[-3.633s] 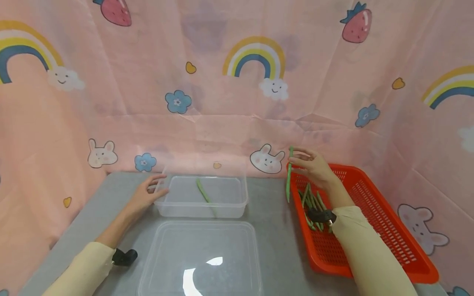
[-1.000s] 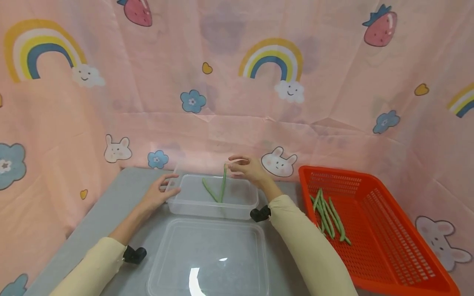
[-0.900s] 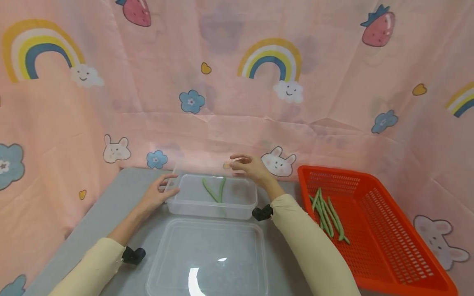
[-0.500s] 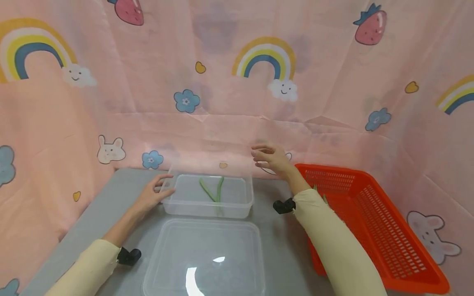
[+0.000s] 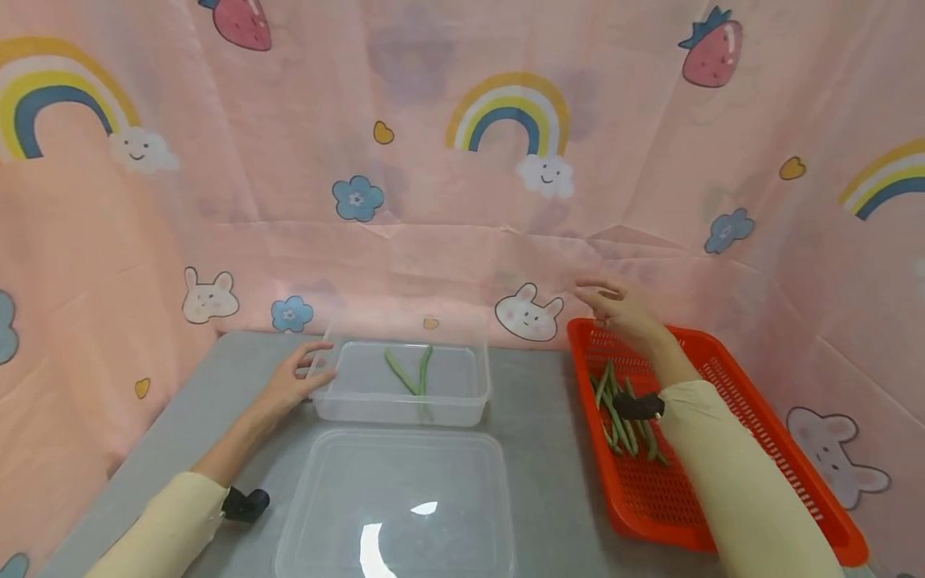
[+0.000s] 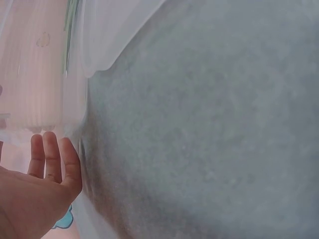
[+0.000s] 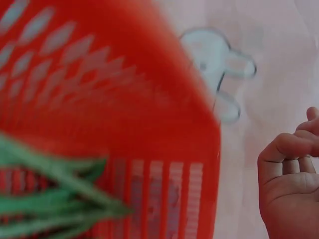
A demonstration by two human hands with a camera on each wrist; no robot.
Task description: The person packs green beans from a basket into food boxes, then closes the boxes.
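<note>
A clear plastic container [image 5: 462, 401] stands on the grey table [image 5: 538, 433] with two green beans [image 5: 408, 372] lying crossed inside. My left hand [image 5: 311, 365] rests against its left corner, fingers straight; the left wrist view shows that hand [image 6: 52, 164] beside the container wall [image 6: 99, 45]. My right hand [image 5: 603, 297] hovers over the far left corner of the red mesh basket [image 5: 751, 433], fingers loosely curled and holding nothing. Several green beans [image 5: 621, 409] lie in the basket below my wrist. In the right wrist view, my curled fingers [image 7: 291, 149] are beside the basket [image 7: 114, 99] and the blurred beans [image 7: 55, 199].
A clear lid [image 5: 393, 506] lies flat on the table in front of the container. A pink patterned cloth [image 5: 462, 201] walls in the back and both sides. The basket reaches to the table's right edge.
My right hand let a green bean drop into the clear container, then swung right, empty, to above the red basket. The left hand stayed at the container's corner.
</note>
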